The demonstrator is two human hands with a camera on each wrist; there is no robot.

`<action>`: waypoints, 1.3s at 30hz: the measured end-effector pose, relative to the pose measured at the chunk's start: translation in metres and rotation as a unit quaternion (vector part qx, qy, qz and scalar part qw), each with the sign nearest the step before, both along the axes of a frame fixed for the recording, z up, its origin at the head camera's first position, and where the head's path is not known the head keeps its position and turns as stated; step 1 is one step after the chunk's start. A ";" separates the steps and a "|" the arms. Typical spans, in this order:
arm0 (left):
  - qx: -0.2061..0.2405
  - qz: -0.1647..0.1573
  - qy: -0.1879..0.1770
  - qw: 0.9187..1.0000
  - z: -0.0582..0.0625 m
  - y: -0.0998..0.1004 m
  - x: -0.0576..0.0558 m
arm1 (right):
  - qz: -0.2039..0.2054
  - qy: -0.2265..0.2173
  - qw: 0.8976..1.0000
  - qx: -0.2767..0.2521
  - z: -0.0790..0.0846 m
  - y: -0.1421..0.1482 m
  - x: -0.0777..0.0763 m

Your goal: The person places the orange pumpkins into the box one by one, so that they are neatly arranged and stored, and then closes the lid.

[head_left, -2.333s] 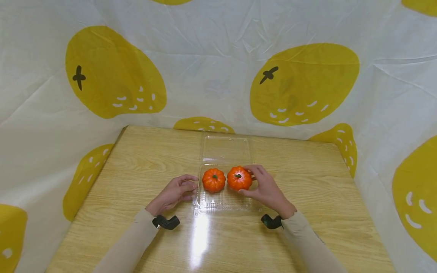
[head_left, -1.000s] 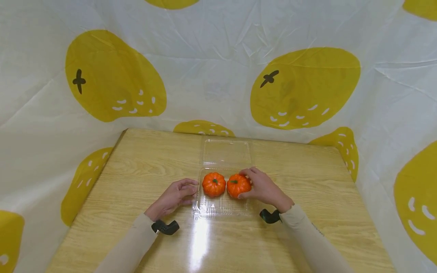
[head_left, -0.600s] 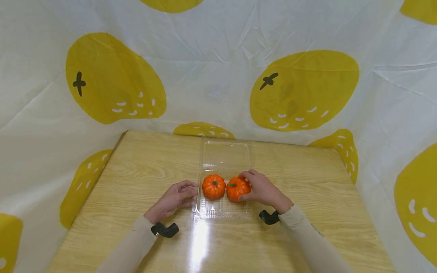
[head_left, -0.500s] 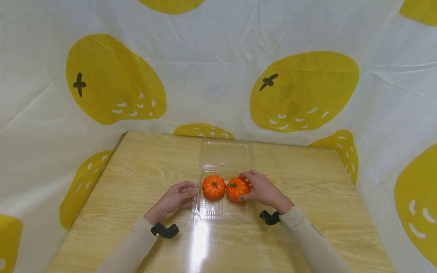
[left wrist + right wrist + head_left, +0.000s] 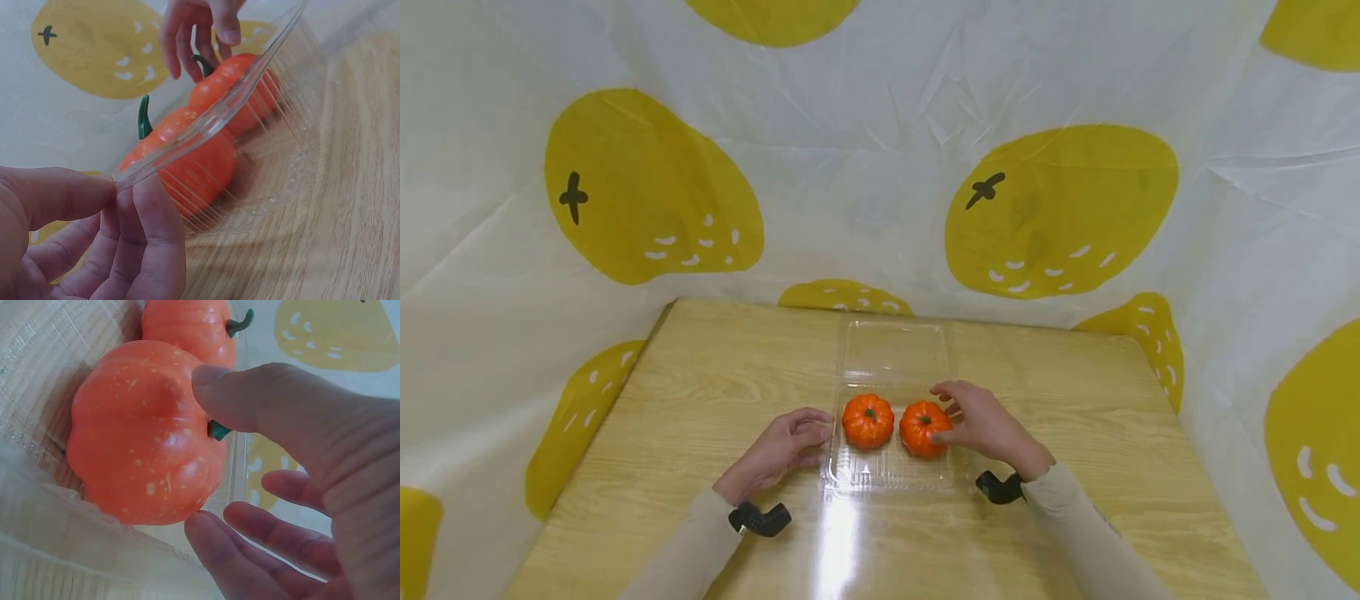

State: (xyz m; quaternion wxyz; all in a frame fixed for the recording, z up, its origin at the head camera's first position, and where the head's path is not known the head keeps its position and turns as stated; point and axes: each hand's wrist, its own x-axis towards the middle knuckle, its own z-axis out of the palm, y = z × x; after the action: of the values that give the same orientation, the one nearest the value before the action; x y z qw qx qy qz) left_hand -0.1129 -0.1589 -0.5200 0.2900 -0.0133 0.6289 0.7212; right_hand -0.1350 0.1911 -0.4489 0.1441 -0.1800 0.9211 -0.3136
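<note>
A clear plastic clamshell container [image 5: 880, 479] lies on the table with its lid [image 5: 897, 350] folded back. Two small orange toy pumpkins with green stems sit side by side in its base: the left pumpkin [image 5: 868, 422] and the right pumpkin [image 5: 925, 429]. My left hand [image 5: 784, 446] pinches the container's left rim between thumb and fingers, plain in the left wrist view. My right hand [image 5: 988, 423] hovers at the right pumpkin with thumb and fingers spread apart. In the right wrist view its thumb [image 5: 231, 394] overlaps the pumpkin near the stem; whether it touches cannot be told.
Under everything is a light wooden table [image 5: 737, 358]. Behind and at both sides hangs a white cloth [image 5: 850, 167] printed with big yellow fruit. A black wrist mount [image 5: 760, 521] sits on each wrist.
The right pumpkin was lowered into the container base, and its stem has turned more upright. My right hand has loosened its fingers from it. The left hand keeps its hold.
</note>
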 end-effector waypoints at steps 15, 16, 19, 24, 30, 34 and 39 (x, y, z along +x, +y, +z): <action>0.013 -0.002 0.011 1.000 -0.002 -0.001 0.002 | -0.036 0.050 0.995 -0.077 0.001 0.013 0.001; 0.013 -0.002 0.012 1.000 -0.001 -0.001 0.002 | -0.040 0.055 0.994 -0.084 0.000 0.015 0.000; 0.010 -0.002 0.014 1.000 -0.001 -0.001 0.002 | -0.056 0.068 0.991 -0.102 -0.001 0.019 -0.003; 0.004 0.001 0.015 1.000 -0.002 -0.001 0.003 | -0.092 0.079 0.986 -0.112 0.000 0.026 -0.008; 0.006 0.003 0.015 1.000 -0.002 -0.001 0.002 | -0.141 0.077 0.979 -0.125 -0.003 0.036 -0.013; 0.006 0.003 0.019 1.000 -0.001 0.000 0.003 | -0.173 0.072 0.973 -0.135 -0.008 0.044 -0.017; 0.006 0.003 0.015 1.000 -0.002 0.000 0.003 | -0.208 0.027 0.966 -0.154 -0.014 0.050 -0.020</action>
State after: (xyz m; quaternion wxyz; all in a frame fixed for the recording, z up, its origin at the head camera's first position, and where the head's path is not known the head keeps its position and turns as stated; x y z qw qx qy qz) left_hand -0.1095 -0.1589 -0.5220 0.2788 -0.0022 0.6286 0.7260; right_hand -0.1550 0.2413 -0.4632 0.0214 -0.0125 0.8825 -0.4696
